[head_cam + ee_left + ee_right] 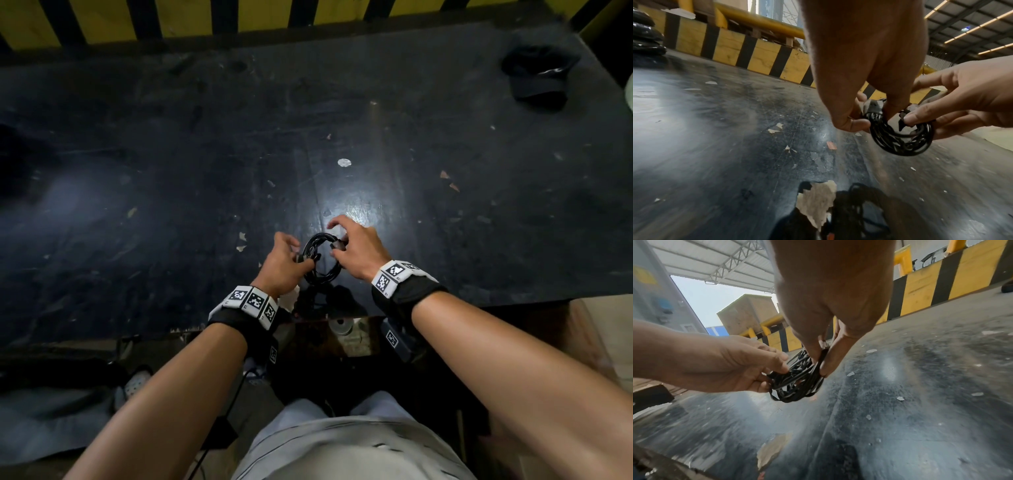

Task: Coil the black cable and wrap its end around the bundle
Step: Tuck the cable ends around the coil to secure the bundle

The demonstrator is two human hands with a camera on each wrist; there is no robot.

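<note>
Between my hands hangs the thin black rubbery cable [902,142], coiled: my left hand [281,263] pinches one side, my right hand [359,253] pinches what looks like its plug end. Light, springy; grip loops firmly.

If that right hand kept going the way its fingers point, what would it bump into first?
Probably the black cable coil it already pinches; past that, the left hand holding the coil's other side. Depth is hard to judge, but the two hands face each other across the bundle.
</note>
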